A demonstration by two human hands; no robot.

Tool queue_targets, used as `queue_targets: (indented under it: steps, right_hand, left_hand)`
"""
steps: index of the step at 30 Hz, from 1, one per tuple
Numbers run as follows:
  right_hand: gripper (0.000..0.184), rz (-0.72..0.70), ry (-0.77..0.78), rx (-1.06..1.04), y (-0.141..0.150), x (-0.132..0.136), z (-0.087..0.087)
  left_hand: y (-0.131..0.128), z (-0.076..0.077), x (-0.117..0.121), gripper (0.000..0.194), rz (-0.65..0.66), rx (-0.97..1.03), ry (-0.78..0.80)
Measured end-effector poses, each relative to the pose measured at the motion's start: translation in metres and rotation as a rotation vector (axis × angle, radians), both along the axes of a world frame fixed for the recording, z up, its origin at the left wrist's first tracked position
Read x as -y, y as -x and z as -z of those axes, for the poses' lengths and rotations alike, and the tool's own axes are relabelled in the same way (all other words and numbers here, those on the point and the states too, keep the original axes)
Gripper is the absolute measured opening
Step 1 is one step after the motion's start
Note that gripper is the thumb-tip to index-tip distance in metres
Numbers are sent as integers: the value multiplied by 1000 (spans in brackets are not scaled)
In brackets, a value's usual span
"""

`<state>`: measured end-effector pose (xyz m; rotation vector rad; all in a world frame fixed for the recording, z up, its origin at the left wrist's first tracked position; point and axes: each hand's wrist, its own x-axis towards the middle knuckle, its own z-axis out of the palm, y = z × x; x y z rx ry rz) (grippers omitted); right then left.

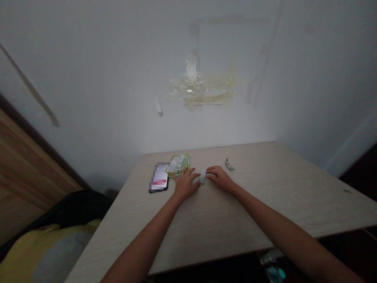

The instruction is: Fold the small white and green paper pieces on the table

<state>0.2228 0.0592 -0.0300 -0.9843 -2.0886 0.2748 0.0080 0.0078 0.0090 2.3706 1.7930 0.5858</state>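
A small white and green wrapped packet [203,177] sits on the table between my two hands. On its left, my left hand [186,184] has its fingers spread, with the thumb and index fingertips at the packet's edge. The other fingertips of that hand reach the near corner of some flat green and white packets [178,164]. My right hand [220,179] is on the other side, fingers stretched toward the packet, thumb apart from them. Whether its fingertips touch the packet is too small to tell. Neither hand is visibly wrapped around anything.
A phone [159,179] with a blurred screen lies left of the green packets. Another small wrapper [229,164] rests beyond my right hand. The pale wooden table [279,177] meets a wall [118,78] with tape remains. Yellow and grey fabric [55,251] is at the lower left.
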Motion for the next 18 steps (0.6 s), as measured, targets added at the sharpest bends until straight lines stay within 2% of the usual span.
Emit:
queue_targets:
  steps: [8, 13, 18]
  right_hand:
    - [23, 23, 291, -215, 3, 5, -9]
    - [24, -57, 406, -319, 8, 13, -18]
    - [26, -61, 517, -470, 14, 14, -16]
  left_hand:
    - [-3, -2, 3, 37, 13, 60, -41]
    - [-5, 1, 4, 35, 19, 100, -146]
    - [-8, -1, 6, 30, -10, 186, -264]
